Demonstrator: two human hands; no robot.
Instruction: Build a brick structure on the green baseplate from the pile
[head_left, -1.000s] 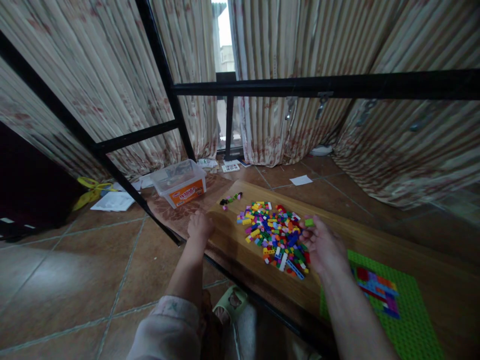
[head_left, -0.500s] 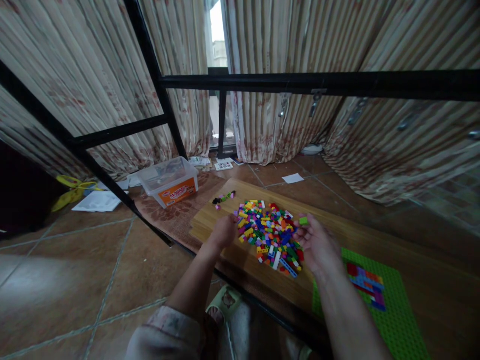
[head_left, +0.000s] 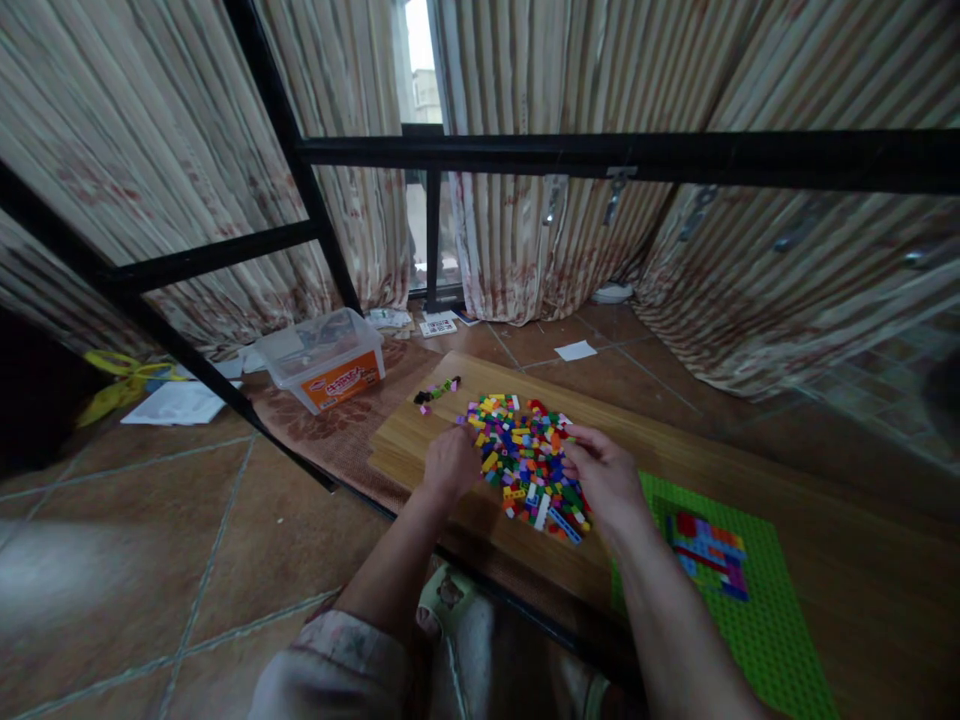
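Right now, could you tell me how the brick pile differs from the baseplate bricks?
The brick pile is loose and jumbled; the baseplate bricks form a small flat patch. The left hand and right hand are at the brick pile; the baseplate bricks lie untouched. Both are colourful.

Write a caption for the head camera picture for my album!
Left hand and right hand touch a pile of colourful bricks on a wooden board, a green baseplate beside it.

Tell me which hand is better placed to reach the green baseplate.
Right, probably. The right hand rests at the brick pile, on the side next to the green baseplate; the left hand is on its far side.
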